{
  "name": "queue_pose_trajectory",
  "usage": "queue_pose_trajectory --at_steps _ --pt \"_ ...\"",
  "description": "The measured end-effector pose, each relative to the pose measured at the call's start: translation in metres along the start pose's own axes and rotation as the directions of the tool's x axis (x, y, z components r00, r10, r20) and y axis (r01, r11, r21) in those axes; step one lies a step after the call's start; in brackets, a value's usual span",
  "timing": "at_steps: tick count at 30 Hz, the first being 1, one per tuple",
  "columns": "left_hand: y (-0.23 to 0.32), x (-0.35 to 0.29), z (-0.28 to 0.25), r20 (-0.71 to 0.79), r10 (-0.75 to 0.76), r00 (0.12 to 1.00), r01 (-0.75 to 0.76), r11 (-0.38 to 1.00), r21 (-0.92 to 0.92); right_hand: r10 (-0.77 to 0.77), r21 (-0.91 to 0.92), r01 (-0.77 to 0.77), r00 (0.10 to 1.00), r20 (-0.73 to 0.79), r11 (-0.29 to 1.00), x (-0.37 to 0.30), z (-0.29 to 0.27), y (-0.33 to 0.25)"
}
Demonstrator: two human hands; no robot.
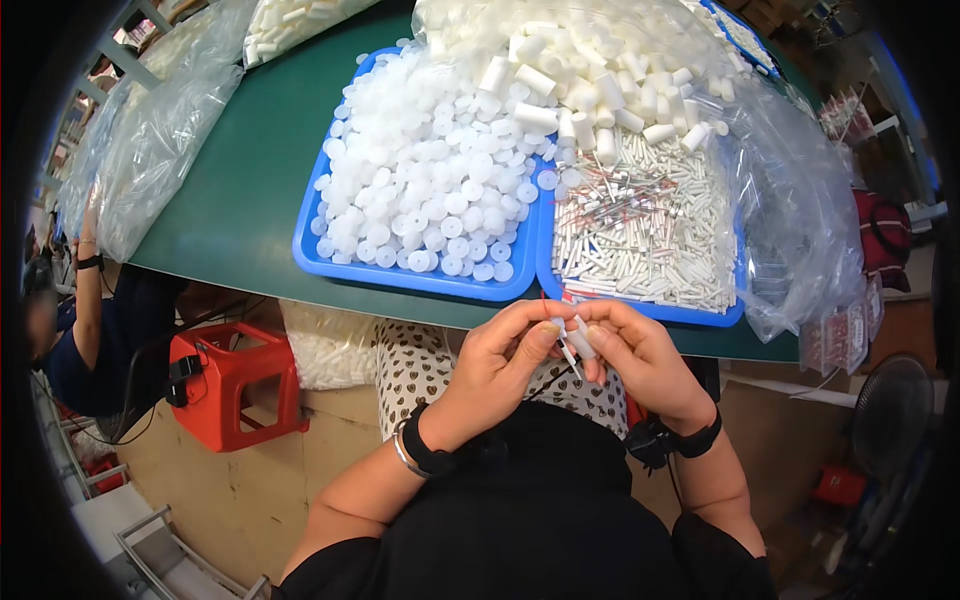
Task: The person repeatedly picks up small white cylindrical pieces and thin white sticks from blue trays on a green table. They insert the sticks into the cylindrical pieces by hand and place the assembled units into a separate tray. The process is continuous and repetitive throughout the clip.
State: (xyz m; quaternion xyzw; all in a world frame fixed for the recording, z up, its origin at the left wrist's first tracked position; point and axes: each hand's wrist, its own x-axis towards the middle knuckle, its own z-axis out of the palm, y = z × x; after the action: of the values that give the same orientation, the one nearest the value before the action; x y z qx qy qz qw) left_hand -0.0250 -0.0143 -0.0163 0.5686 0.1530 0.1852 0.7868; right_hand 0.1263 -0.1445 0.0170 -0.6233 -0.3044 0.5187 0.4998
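Head view — L hand (505, 350) pinches thin white rod (570, 361), R hand (645, 360) grips white cylinder (581, 343), both just off table's (215, 190) near edge — if pinch loosens, pcs may drop.

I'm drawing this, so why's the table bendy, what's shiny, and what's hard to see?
Head view: fisheye lens bends edges of the green table; head view: glare streaks the clear plastic at right; head view: the held white piece is too small for detail.

Red plastic stool (222, 395) at left, dark round fan (895, 412) and maroon bag (882, 238) at far right
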Motion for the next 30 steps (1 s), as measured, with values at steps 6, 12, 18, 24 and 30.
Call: queue_pose_trajectory --at_steps 6,12,18,24,30 --pt "-0.007 0.001 -0.007 0.049 -0.265 0.963 0.266 0.907 -0.326 -0.168 -0.395 0.164 0.985 0.024 0.904 -0.005 0.008 0.002" --pt "-0.013 -0.004 0.001 0.020 -0.300 0.954 0.287 0.885 -0.368 0.019 -0.026 -0.017 0.997 0.070 1.000 -0.002 0.007 -0.002" --pt "-0.009 -0.008 0.007 -0.021 -0.113 0.993 0.113 0.994 0.013 0.108 0.399 -0.188 0.971 0.214 0.897 0.000 -0.007 0.002" --pt "-0.004 -0.006 0.012 0.005 -0.273 0.962 0.262 0.919 -0.294 -0.003 -0.153 0.005 1.000 0.017 0.988 -0.011 -0.026 -0.020" --pt "-0.008 -0.004 0.012 0.158 -0.336 0.928 0.370 0.795 -0.481 -0.644 -0.884 -0.383 0.611 -0.461 0.269 0.005 -0.133 -0.026"
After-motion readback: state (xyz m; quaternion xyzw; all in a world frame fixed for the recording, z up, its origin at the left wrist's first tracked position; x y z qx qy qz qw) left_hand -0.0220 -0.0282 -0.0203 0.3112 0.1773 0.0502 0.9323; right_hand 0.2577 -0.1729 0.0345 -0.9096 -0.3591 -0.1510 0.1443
